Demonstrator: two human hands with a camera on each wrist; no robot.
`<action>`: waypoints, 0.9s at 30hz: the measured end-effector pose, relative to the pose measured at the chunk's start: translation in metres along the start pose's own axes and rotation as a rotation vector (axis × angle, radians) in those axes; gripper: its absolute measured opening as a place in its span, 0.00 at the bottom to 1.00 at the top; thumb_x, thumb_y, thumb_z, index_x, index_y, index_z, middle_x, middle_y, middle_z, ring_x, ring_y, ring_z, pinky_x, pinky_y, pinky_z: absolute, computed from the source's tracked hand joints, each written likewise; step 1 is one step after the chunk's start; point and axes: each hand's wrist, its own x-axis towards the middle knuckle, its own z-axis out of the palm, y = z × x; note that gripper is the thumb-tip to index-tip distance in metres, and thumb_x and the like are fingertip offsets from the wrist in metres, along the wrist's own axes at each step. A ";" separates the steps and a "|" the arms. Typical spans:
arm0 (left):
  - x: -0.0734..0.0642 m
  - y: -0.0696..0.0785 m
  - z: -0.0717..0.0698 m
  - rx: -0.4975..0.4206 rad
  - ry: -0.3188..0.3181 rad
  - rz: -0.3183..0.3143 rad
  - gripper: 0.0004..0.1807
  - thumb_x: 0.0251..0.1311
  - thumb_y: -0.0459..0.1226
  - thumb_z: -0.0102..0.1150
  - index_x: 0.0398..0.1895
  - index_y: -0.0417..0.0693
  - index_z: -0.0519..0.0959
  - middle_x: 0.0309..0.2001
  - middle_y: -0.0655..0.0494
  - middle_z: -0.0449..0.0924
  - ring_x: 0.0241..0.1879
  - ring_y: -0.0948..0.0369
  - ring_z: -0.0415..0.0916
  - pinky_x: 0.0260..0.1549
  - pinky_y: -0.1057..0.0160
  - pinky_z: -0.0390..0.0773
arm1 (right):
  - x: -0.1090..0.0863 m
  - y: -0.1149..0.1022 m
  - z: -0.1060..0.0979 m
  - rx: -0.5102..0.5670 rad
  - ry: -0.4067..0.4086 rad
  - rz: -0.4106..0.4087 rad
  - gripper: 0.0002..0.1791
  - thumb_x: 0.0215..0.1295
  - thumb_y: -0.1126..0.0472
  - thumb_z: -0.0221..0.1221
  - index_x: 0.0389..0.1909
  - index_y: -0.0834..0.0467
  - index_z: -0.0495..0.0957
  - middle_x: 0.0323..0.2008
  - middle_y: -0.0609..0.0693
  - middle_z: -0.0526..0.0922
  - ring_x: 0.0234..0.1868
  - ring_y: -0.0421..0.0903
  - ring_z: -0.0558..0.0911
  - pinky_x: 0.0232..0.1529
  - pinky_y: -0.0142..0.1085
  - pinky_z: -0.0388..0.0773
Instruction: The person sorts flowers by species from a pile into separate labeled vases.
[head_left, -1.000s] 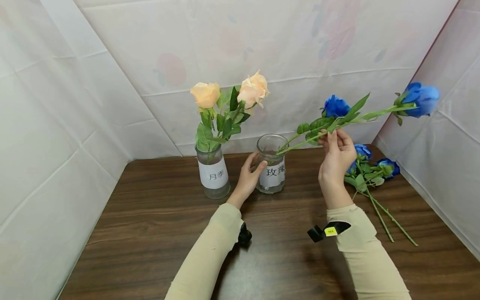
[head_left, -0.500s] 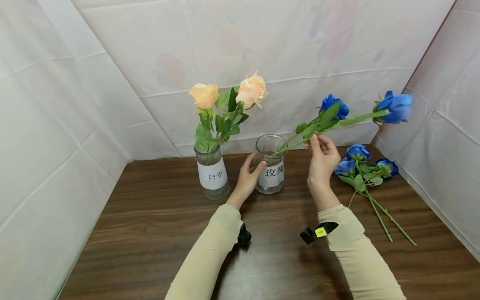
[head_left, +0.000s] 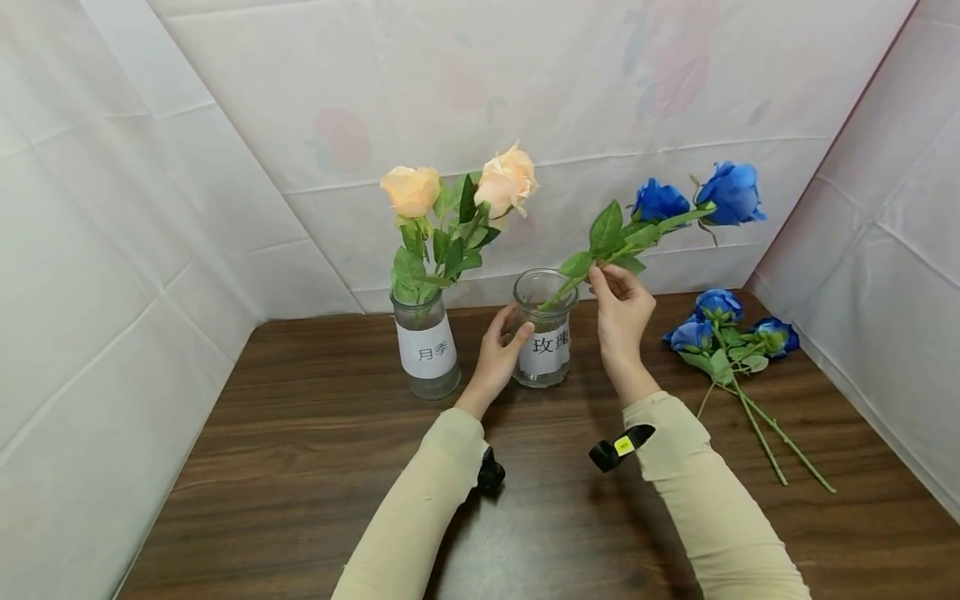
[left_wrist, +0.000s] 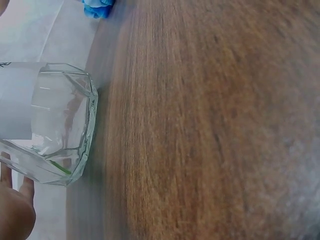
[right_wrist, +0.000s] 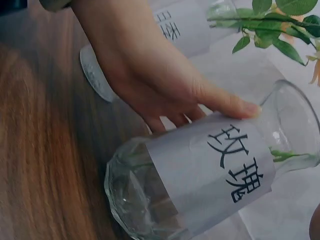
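Observation:
My left hand (head_left: 491,358) grips a clear glass vase (head_left: 543,362) that bears a white paper label with Chinese characters; in the right wrist view its thumb lies at the vase's neck. A blue rose (head_left: 660,202) leans right out of this vase, and a green stem end (left_wrist: 61,167) shows near its base in the left wrist view. Between thumb and fingers, my right hand (head_left: 628,321) pinches the leafy stem of a second blue rose (head_left: 731,196), just right of the rim. The held stem slants down into the mouth, its blossom pointing up and right.
Left of my left hand stands another labelled glass vase (head_left: 427,350) with peach roses (head_left: 411,192) in it. Several more blue roses (head_left: 718,306) lie on the dark wooden table (head_left: 300,467) at the right. White cloth walls (head_left: 247,208) enclose the back and sides.
My right hand has moved left toward the vase, bringing the held blue rose left and its blossom close to the other one. My left hand stays on the vase.

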 end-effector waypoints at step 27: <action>0.008 -0.020 0.002 0.014 0.017 -0.002 0.29 0.74 0.39 0.53 0.73 0.39 0.61 0.70 0.37 0.62 0.69 0.44 0.60 0.66 0.44 0.61 | -0.004 0.010 0.003 -0.153 -0.051 0.145 0.18 0.65 0.59 0.66 0.48 0.70 0.83 0.39 0.50 0.85 0.39 0.38 0.82 0.45 0.32 0.78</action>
